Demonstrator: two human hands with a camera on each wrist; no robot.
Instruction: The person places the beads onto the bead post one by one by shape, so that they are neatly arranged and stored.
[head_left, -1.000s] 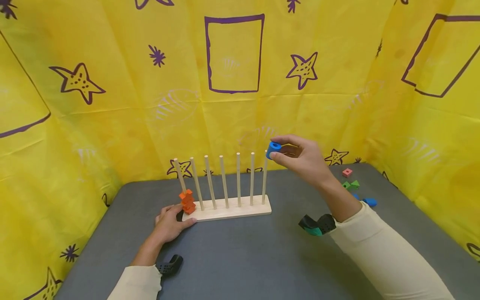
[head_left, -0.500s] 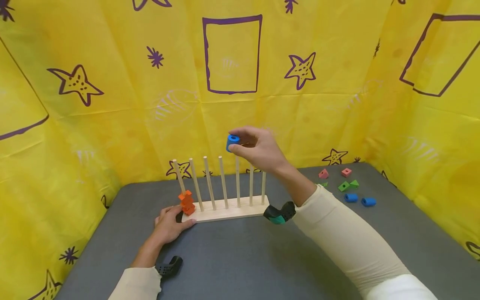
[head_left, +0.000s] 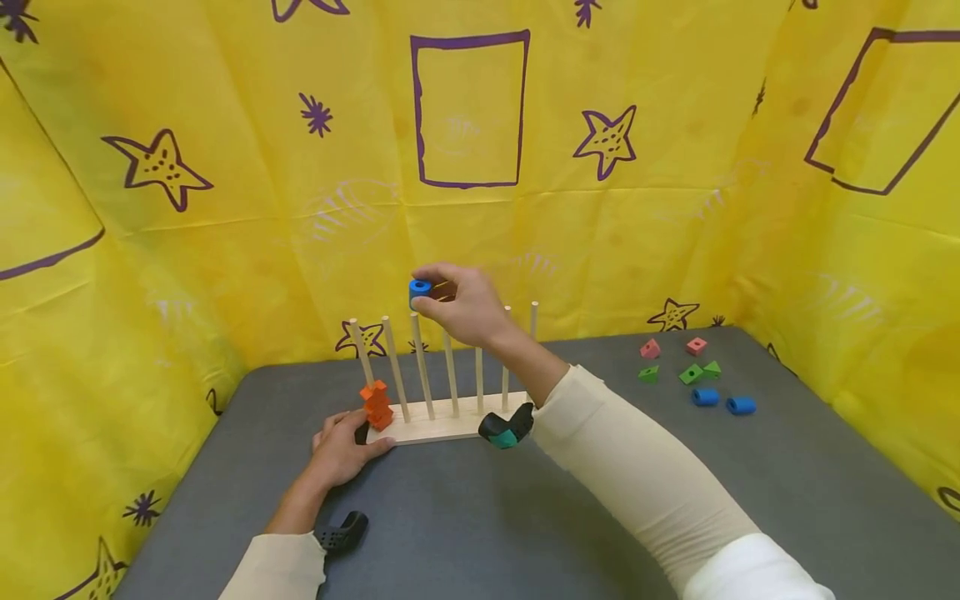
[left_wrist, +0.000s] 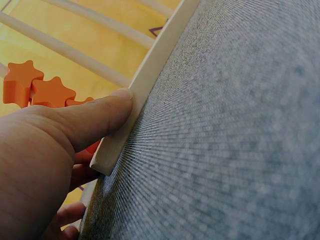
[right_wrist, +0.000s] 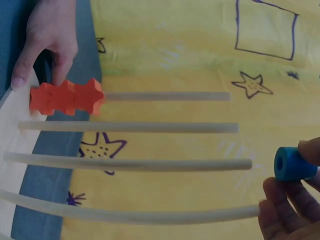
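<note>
A wooden peg rack (head_left: pixel 442 429) with a row of upright pegs stands on the grey table. Orange star-shaped beads (head_left: pixel 377 405) are stacked low on its leftmost peg. My left hand (head_left: pixel 339 450) grips the left end of the rack's base; in the left wrist view the thumb (left_wrist: pixel 107 112) lies along the front edge and the other fingers reach behind. Between thumb and fingertips my right hand (head_left: pixel 472 308) pinches a blue cylinder bead (head_left: pixel 419 292), upright, just over the top of the third peg from the left. The right wrist view shows the bead's hole (right_wrist: pixel 280 163) facing the peg tips.
To the right on the table (head_left: pixel 600 467) lie two blue cylinder beads (head_left: pixel 705 397), several green triangular beads (head_left: pixel 691 374) and two pink beads (head_left: pixel 650 348). A yellow patterned cloth (head_left: pixel 300 250) hangs behind and at both sides. My right forearm (head_left: pixel 630 458) crosses in front of the rack's right end.
My right hand has carried the blue cylinder bead leftward, from over the rightmost peg to over the third from the left. The left hand stays on the rack.
</note>
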